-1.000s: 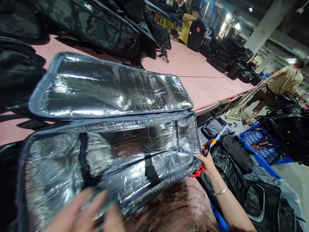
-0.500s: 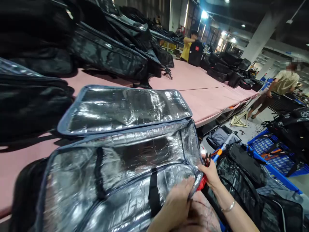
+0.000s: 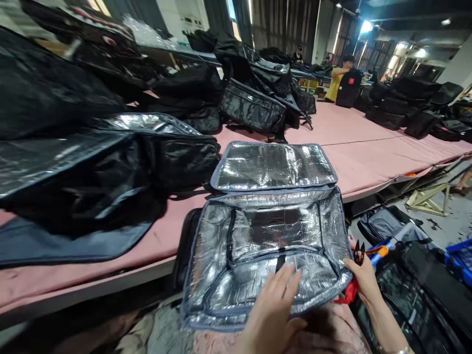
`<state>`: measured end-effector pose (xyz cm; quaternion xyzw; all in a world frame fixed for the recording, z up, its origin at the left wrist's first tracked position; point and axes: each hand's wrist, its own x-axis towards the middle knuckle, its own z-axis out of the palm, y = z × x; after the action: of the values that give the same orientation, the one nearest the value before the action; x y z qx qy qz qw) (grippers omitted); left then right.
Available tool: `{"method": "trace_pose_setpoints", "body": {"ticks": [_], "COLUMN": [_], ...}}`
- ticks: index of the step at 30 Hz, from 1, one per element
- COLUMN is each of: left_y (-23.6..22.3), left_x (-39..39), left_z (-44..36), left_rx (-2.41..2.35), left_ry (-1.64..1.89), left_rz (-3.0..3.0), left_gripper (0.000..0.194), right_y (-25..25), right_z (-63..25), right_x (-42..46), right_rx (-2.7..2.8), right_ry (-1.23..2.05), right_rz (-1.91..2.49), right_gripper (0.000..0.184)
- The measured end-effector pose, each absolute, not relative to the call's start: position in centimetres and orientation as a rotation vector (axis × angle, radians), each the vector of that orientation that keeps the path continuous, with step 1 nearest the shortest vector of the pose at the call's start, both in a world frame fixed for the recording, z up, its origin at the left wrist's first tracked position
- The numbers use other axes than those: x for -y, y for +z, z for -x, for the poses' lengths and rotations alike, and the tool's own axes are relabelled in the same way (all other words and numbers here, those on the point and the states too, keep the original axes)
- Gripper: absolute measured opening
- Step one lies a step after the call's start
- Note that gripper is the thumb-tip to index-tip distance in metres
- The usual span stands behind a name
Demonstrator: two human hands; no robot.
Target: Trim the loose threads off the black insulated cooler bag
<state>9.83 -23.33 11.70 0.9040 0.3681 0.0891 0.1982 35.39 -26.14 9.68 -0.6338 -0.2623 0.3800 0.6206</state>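
Observation:
An insulated bag [image 3: 243, 236] with a silver foil lining lies unzipped in front of me at the table's edge. Its foil-lined lid [image 3: 275, 167] is folded back onto the table. My left hand [image 3: 276, 300] is over the bag's near side, fingers stretched out, beside a short black strap [image 3: 281, 258] inside. At the bag's right edge, my right hand [image 3: 363, 275] is closed around black thread snips [image 3: 359, 252], whose blades point up. Its thumb rests on the bag's corner. Something red [image 3: 350, 291] shows below that hand.
Dark bags [image 3: 254, 105] are piled along the pink-covered table [image 3: 354, 162]. An opened bag [image 3: 110, 196] lies at the left. A person in yellow [image 3: 335, 81] stands at the far end with a black bag. More bags [image 3: 401, 290] and a blue crate [image 3: 460, 258] are at the right.
The view has swung left and shows more of the table. My left hand has left the bag's right front rim and now spreads over the near side. My right hand keeps the snips.

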Motion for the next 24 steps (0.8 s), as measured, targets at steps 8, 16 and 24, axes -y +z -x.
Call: {"method": "trace_pose_setpoints", "body": {"ticks": [8, 16, 24], "left_y": [11.7, 12.8, 14.2], "left_x": [22.7, 22.0, 21.7], "left_z": [2.2, 0.7, 0.8], "left_rx": [-1.594, -1.638, -1.405], "left_ry": [-0.051, -0.181, -0.397], "left_rz": [-2.85, -2.871, -2.768], "left_gripper": [0.059, 0.029, 0.015], "right_y": [7.6, 6.7, 6.1], "right_z": [-36.4, -37.7, -39.2], "right_x": [26.5, 26.3, 25.9], "right_rx": [0.605, 0.661, 0.707], "right_ry": [0.913, 0.924, 0.897], "right_rz": [1.52, 1.616, 1.656], "right_gripper": [0.056, 0.063, 0.064]}}
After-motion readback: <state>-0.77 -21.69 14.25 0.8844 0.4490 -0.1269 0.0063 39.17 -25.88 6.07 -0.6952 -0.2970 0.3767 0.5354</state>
